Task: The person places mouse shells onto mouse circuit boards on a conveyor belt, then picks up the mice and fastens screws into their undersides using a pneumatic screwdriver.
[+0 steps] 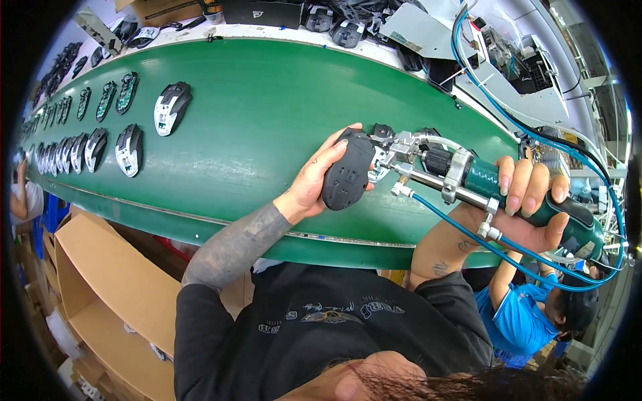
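Observation:
My left hand [309,182] grips a black computer mouse [349,172] by its edges, its flat underside turned up toward me. In my right hand [528,194] is a green powered screwdriver [483,177] with a metal nozzle head and blue air hoses, lying nearly level. The tool's head points left and reaches the mouse's right edge; whether its tip touches the mouse is hidden. Behind the tool, another mouse [382,131] is partly covered. All this is held above a green conveyor belt [267,100].
To the left, black-and-white mouse shells [129,150] and narrow circuit boards [126,92] lie in rows on the belt. A cardboard box [120,267] stands at the near left. Blue hoses [491,100] hang at the right, where a co-worker in blue [525,314] sits.

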Action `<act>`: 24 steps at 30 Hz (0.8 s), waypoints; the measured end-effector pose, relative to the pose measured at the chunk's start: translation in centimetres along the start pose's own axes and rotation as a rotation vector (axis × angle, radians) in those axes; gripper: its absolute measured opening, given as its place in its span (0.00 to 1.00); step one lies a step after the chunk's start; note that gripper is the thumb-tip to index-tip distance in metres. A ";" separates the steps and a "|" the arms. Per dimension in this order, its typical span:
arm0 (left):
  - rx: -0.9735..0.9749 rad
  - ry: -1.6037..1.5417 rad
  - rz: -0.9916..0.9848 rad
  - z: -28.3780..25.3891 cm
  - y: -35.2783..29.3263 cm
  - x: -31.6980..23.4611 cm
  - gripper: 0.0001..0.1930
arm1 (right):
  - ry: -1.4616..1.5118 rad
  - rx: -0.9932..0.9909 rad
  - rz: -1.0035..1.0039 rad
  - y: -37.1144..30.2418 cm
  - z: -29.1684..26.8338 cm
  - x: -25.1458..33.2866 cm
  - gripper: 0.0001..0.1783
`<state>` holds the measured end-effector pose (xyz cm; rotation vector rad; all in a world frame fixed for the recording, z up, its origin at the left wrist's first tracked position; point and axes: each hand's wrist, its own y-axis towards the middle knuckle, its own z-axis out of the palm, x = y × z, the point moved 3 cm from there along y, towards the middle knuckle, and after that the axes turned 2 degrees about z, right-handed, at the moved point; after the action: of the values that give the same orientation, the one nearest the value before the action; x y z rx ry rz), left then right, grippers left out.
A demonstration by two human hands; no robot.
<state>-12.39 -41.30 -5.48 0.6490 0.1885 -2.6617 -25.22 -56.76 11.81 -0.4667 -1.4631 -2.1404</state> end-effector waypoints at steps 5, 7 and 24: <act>-0.006 0.140 -0.020 -0.3 0.2 -0.3 0.26 | -0.047 -0.061 0.012 -0.1 0.5 -0.1 0.19; -0.031 0.234 0.016 -0.8 0.7 -0.8 0.26 | -0.043 -0.091 0.005 -0.2 0.4 -0.3 0.20; -0.110 -0.011 0.350 -0.9 0.2 -4.3 0.27 | -0.054 -0.047 0.124 -0.8 4.3 -1.3 0.19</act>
<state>-8.45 -39.87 -4.28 0.5732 0.1975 -2.3018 -24.60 -52.19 12.06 -0.6209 -1.3772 -2.0826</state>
